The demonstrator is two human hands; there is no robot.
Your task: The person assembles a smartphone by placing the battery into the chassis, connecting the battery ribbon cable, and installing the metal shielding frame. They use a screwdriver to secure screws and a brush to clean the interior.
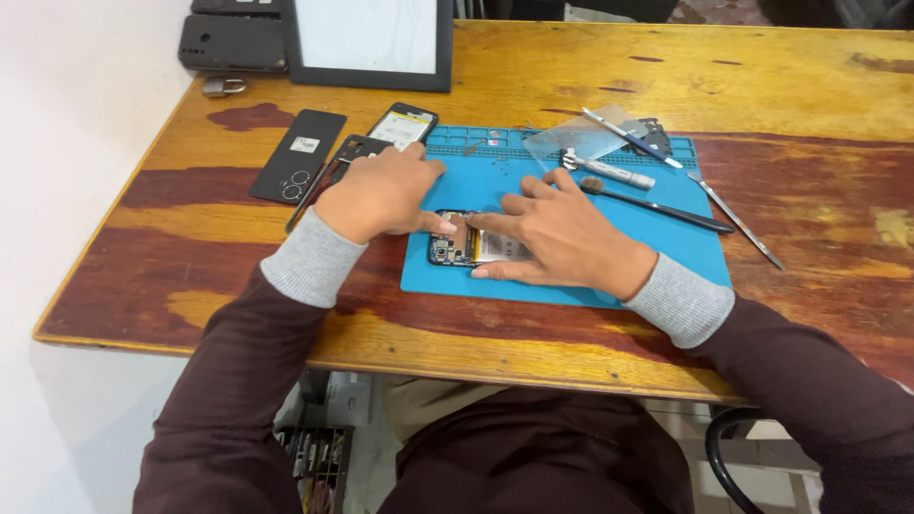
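An opened phone (455,249) with its circuit board and battery showing lies on a blue work mat (571,276). My left hand (381,195) rests on the phone's upper left, thumb pressing near its top edge. My right hand (557,233) lies flat over the phone's right part, index finger pointing at the same spot by the left thumb. Most of the phone is hidden under my hands. Neither hand holds a tool.
A black back cover (298,155), a frame piece (354,148) and a second phone (403,126) lie left of the mat. A screwdriver (609,169), black spudger (657,205), blue-tipped tool (630,138) and metal tweezers (735,219) lie at right. A tablet (371,43) stands behind.
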